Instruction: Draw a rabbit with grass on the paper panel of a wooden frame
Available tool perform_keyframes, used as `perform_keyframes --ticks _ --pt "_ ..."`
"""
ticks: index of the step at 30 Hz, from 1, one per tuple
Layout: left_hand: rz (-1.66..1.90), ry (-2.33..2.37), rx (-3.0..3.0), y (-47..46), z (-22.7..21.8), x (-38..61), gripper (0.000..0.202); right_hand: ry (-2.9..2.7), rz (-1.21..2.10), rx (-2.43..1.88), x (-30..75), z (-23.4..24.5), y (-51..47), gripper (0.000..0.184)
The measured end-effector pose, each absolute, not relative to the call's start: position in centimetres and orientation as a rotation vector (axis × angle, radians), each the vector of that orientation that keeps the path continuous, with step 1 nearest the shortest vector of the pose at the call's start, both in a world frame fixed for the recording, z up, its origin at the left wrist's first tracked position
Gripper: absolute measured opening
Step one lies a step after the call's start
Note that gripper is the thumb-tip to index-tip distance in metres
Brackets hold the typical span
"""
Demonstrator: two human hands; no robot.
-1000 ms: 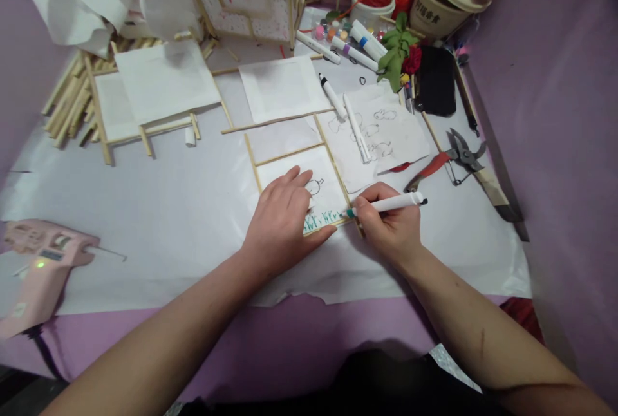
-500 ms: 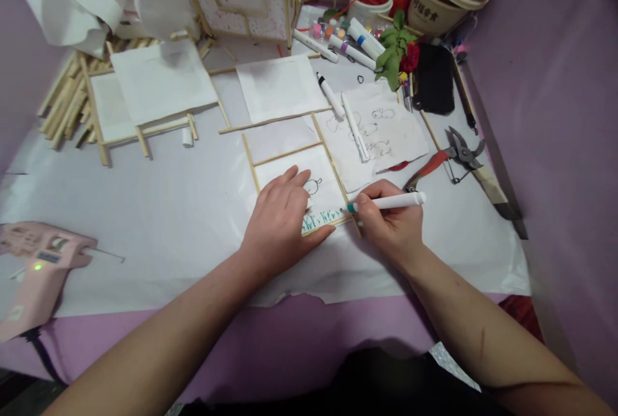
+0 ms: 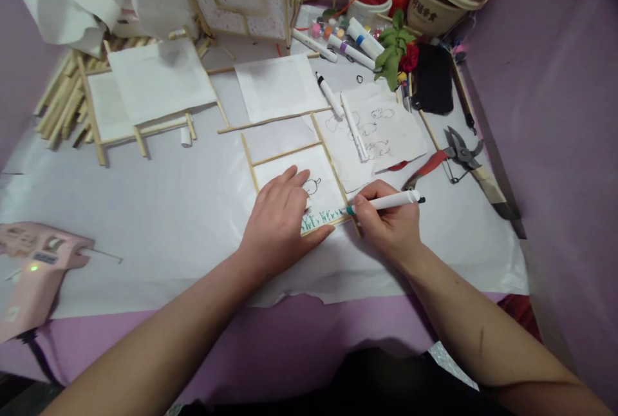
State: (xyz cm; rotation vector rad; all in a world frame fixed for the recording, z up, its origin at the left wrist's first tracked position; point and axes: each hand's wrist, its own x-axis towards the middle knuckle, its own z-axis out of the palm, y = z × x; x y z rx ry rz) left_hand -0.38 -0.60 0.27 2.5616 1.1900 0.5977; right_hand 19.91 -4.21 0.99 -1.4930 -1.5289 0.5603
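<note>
A sheet of white paper (image 3: 299, 161) lies in a thin wooden stick frame (image 3: 333, 165). On it are a black line drawing, partly covered, and a row of green grass-like strokes along the near edge. My left hand (image 3: 280, 210) rests flat over the left part of the sheet, fingers stretched out. Between the thumb and fingers of my right hand (image 3: 389, 219) is a white marker (image 3: 398, 199) with a green tip end. Its point is at the sheet's lower right corner, close to the last green strokes.
Beyond the frame lie a sketch sheet (image 3: 405, 129), loose markers (image 3: 355, 126) and two paper-covered frames. Pruning shears (image 3: 449, 155) and a black phone (image 3: 433, 78) are at right. A pink glue gun (image 3: 41, 268) sits at left, wooden sticks (image 3: 60, 104) behind it.
The marker's rear end has swung slightly left and down in my right hand, and its dark end now shows. My left hand stays in place on the paper.
</note>
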Motion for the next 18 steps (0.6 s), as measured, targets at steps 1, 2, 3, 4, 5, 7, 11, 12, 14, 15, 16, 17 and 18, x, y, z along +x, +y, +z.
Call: perform_keyframes --ticks 1,2,3,4,5,7,11,12,14,15,16,17,18 --pt "0.601 1.189 2.565 -0.59 0.26 -0.39 0.037 -1.532 0.564 -1.49 19.94 0.99 -4.21 0.019" --pt "0.605 1.186 2.567 -0.58 0.25 -0.4 0.037 -1.533 0.57 -1.488 19.98 0.99 -4.23 0.02" --pt "0.608 1.183 2.569 -0.58 0.24 -0.41 0.038 -1.532 0.578 -1.488 20.02 0.97 -4.26 0.02" --pt "0.61 1.181 2.569 -0.58 0.24 -0.42 0.038 -1.53 0.588 -1.49 20.06 0.96 -4.3 0.02" --pt "0.611 1.181 2.567 -0.58 0.24 -0.43 0.037 -1.525 0.597 -1.492 20.09 0.95 -4.35 0.02" --pt "0.613 1.181 2.561 -0.6 0.25 -0.44 0.036 -1.514 0.602 -1.492 20.11 0.93 -4.43 0.019" --pt "0.602 1.184 2.553 -0.64 0.27 -0.44 0.035 -1.507 0.581 -1.487 20.01 0.86 -4.43 0.018" --pt "0.598 1.185 2.552 -0.64 0.26 -0.44 0.035 -1.511 0.572 -1.487 19.98 0.84 -4.4 0.018" --pt "0.593 1.188 2.55 -0.64 0.25 -0.44 0.036 -1.516 0.548 -1.49 19.94 0.81 -4.33 0.018" --pt "0.591 1.188 2.551 -0.63 0.24 -0.44 0.036 -1.514 0.533 -1.492 19.95 0.8 -4.31 0.018" --pt "0.59 1.188 2.553 -0.63 0.24 -0.44 0.037 -1.509 0.521 -1.492 19.96 0.8 -4.3 0.018" --pt "0.592 1.189 2.554 -0.63 0.25 -0.44 0.037 -1.502 0.509 -1.491 19.97 0.8 -4.3 0.018" --pt "0.591 1.188 2.556 -0.63 0.26 -0.44 0.038 -1.494 0.5 -1.489 19.99 0.81 -4.31 0.019"
